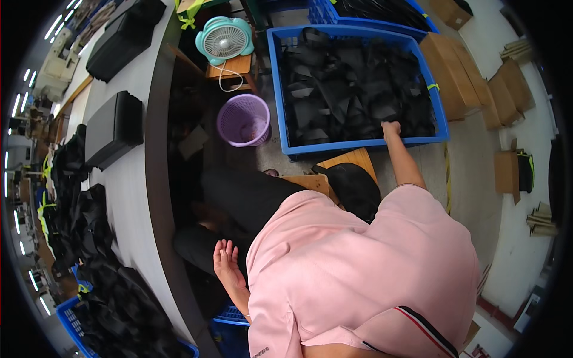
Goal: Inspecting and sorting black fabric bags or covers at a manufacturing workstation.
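My right arm stretches out to a large blue crate point(358, 143) filled with dark, flat pieces. At its near side, my right hand point(391, 127) is closed at the edge of a black fabric piece point(385, 109); the fingertips are partly hidden. My left hand point(228, 262) rests near my lap by the dark trousers, palm turned up. Its fingers are apart and a little bent, and nothing lies in it. Many more black pieces point(322, 89) lie heaped loosely in the crate.
On my left runs a long grey table point(131, 197) with stacks of black pieces point(113, 128) and a loose black heap point(113, 268). A purple basket point(243, 119) stands on the floor, beyond it a turquoise fan point(225, 40) on a wooden stool point(233, 68). Cardboard boxes point(450, 77) flank the crate.
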The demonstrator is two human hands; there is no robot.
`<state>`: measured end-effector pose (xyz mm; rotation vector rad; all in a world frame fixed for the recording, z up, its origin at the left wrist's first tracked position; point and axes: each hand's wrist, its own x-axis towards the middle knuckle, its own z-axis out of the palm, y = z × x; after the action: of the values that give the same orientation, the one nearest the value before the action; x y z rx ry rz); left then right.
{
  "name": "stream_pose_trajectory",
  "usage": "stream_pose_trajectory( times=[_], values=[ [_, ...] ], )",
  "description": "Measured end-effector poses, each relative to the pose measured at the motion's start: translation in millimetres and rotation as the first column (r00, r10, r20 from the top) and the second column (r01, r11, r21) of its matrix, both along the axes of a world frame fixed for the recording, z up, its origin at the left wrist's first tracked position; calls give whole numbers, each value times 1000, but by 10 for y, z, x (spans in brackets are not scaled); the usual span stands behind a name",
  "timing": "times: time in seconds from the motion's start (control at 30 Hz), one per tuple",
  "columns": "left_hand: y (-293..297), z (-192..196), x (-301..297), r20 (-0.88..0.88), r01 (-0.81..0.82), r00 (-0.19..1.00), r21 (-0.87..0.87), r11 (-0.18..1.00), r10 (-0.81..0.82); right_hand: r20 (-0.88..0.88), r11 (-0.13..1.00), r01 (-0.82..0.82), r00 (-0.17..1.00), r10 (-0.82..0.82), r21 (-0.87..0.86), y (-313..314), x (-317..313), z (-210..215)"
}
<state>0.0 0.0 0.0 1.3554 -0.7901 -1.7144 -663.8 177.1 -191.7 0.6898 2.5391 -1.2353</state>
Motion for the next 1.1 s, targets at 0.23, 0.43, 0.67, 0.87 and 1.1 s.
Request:
stream_pose_trajectory(
  times=[0.23,0.43,0.67,0.87,1.1],
  values=[
    [-41,-28,-161,143,53,988,16,998,-55,-507,696,-663,515,691,275,-655,781,-7],
    [-19,-113,-123,280,156,949,-18,988,-145,-110,448,-856,434,894,259,-1391,960,-345],
    [18,-85,-50,244,63,968,-27,998,-55,225,379,-925,361,905,-42,-1667,1399,-674],
    [-349,378,439,538,-136,675,-581,803,504,386,14,-850,253,887,527,-1789,1934,366],
    [-1445,743,1735,524,-102,111,-839,534,845,179,-299,-834,-242,954,464,-2254,2711,1072]
  ],
)
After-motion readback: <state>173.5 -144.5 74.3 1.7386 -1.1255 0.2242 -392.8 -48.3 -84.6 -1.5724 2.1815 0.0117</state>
